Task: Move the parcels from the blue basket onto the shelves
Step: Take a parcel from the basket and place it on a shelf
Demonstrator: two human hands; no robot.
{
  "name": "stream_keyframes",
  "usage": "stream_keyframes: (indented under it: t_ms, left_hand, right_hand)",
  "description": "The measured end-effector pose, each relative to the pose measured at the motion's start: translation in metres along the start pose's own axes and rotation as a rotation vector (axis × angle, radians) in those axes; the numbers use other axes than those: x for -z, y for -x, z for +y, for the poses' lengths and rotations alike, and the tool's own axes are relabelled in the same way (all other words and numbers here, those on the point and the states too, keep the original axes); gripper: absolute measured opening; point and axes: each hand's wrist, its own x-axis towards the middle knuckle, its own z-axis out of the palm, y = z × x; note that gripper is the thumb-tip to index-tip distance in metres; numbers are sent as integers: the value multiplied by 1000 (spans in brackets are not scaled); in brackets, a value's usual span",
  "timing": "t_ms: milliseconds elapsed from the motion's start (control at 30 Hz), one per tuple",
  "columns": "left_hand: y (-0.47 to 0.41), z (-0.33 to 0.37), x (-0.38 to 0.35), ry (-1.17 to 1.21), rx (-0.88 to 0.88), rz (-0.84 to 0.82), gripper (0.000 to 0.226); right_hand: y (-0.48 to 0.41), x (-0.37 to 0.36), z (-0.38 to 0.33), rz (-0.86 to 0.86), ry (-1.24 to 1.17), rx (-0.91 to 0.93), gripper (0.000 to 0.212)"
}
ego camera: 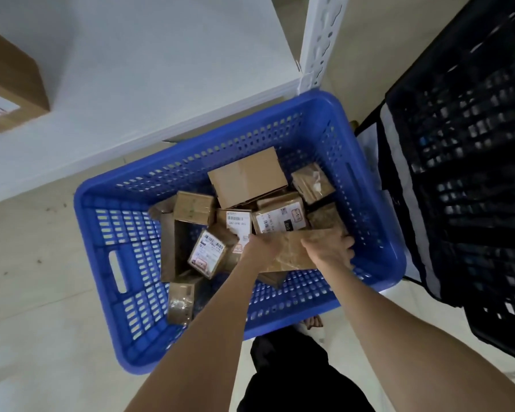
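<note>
Parcels [247, 179] lie heaped in the blue basket [85, 248] on the floor [27, 278]. At its near right, the left hand [262, 248] and right hand [329, 251] both grip a flat brown parcel [292, 252]. Best lifted level, clear of the rim, before swinging to the white shelf [161, 69].

So the floor [27, 263] here is looking like pale cream tile, slightly glossy, and it's carrying a few dark specks of dirt [52, 207] just out from the shelf's front edge. A white shelf [161, 69] board is taking up the far left, with its perforated white metal upright [318, 40] rising at the board's right corner. Over on the right a black lattice crate [473, 173] is standing on the floor, and a pale grey-white sheet [396, 173] is hanging along its left side. Light is falling soft and even, giving the shelf a faintly bluish cast.
</note>
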Motion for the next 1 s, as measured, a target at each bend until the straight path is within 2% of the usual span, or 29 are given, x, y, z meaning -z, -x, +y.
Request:
stream_keyframes:
  t_ms: [67,133,200,267,367,533,633,700,800,867,933,1000]
  left_hand:
    - [1,-3,10,125,14,35,74]
    - [-9,-13,23,248,6,134,95]
    - [11,-9,51,349,10,213,100]
    - [65,10,88,418,6,294,81]
    - [119,23,140,570,-16,413,53]
    - [221,28,221,657,-78,520,49]
    - [286,25,262,695,-131,540,27]
    - [326,22,283,700,-170,571,20]
    - [382,17,304,760,-205,583,33]
    - [415,11,312,812,-228,567,24]
    - [443,2,318,857,-232,561,16]
    - [468,-5,323,860,-248,577,20]
  right_hand:
    - [6,1,-6,0,-77,20,91]
    - [20,9,-17,6,-144,62,93]
    - [43,22,-35,8,-177,111,93]
    - [75,41,-57,8,-229,150,85]
    - [125,74,-86,11,-457,202,73]
    - [219,137,-130,-59,-738,216,53]
    - [274,171,-147,-154,-756,243,54]
    - [307,188,-155,-200,-739,276,58]
    - [356,215,-156,-336,-772,358,49]
    - [384,232,-153,-451,-805,380,44]
    - [409,247,-147,-535,-777,373,50]
    - [428,258,-145,-560,-674,433,67]
